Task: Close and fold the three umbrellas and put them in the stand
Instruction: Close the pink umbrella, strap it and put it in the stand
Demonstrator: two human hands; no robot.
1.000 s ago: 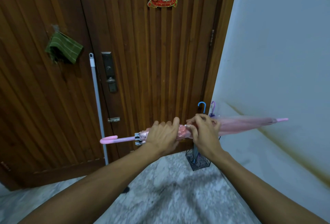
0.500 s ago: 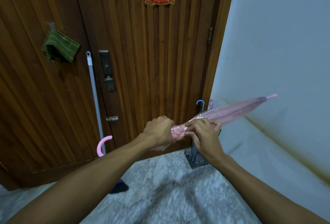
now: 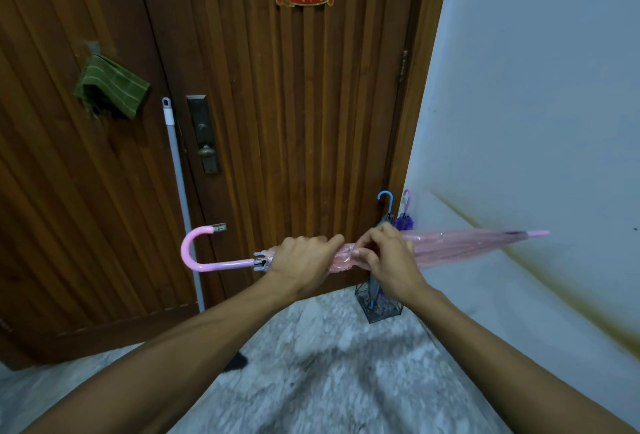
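Note:
A closed pink umbrella (image 3: 471,246) lies level across the view, its hooked handle pointing left and its tip pointing right at the wall. My left hand (image 3: 304,260) grips the bunched canopy near the handle end. My right hand (image 3: 388,257) pinches the folds just to the right of it. Behind my right hand a dark wire stand (image 3: 381,309) sits on the floor in the corner. A blue-handled umbrella (image 3: 385,201) and a purple umbrella (image 3: 406,215) stand upright in it.
A wooden door (image 3: 294,122) with a lock plate faces me. A grey mop pole (image 3: 180,191) leans against it on the left, beside a hanging green cloth (image 3: 110,87). A pale wall (image 3: 536,122) closes the right side. The floor (image 3: 329,364) is speckled grey stone.
The pink umbrella was tilted with its tip up and handle down half a second ago; it has swung back to level. Both hands still hold its middle.

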